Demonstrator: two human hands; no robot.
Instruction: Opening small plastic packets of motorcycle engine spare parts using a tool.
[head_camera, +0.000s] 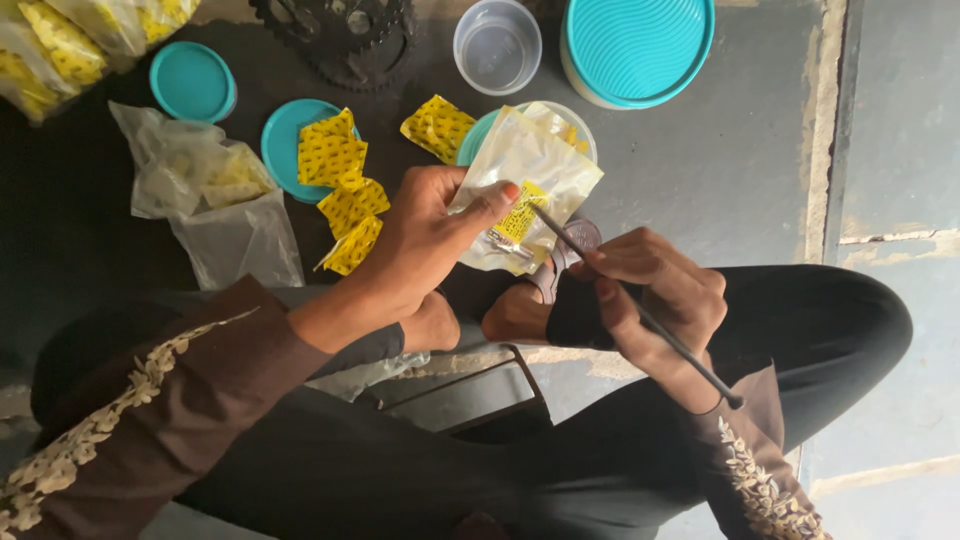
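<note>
A small clear plastic pouch with a yellow label (525, 180) is pinched in the left hand (425, 240) above the floor; a thin dark metal rod (640, 310), gripped by the right hand (655, 290), is best kept steady at the pouch's edge.

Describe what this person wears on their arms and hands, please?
Both arms are covered by long dark brown sleeves. The left sleeve has cream floral embroidery running along it, and the right sleeve carries a similar cream leafy trim near the cuff. The left hand and right hand are bare: no gloves, and no rings or watch visible.
</note>
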